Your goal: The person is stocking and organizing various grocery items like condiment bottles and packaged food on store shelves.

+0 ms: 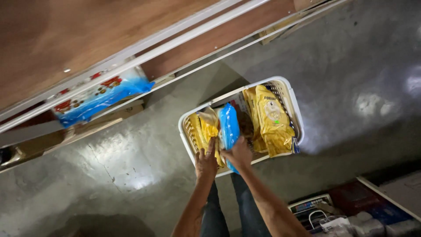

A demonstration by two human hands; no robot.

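Note:
A white plastic basket (pixel 287 90) stands on the grey floor below me, filled with yellow packets (pixel 274 125) and a blue packet (pixel 229 125). My right hand (pixel 239 154) grips the lower end of the blue packet, which stands on edge in the middle of the basket. My left hand (pixel 205 162) rests with fingers spread on a yellow packet (pixel 209 131) at the basket's left side. Both forearms reach down from the bottom of the view.
A brown shelf unit with white rails (pixel 175 41) runs across the top left; a blue and red packet (pixel 94 98) lies on a lower shelf. The concrete floor (pixel 351 66) is shiny. Boxes and a device with a screen (pixel 309 206) sit at bottom right.

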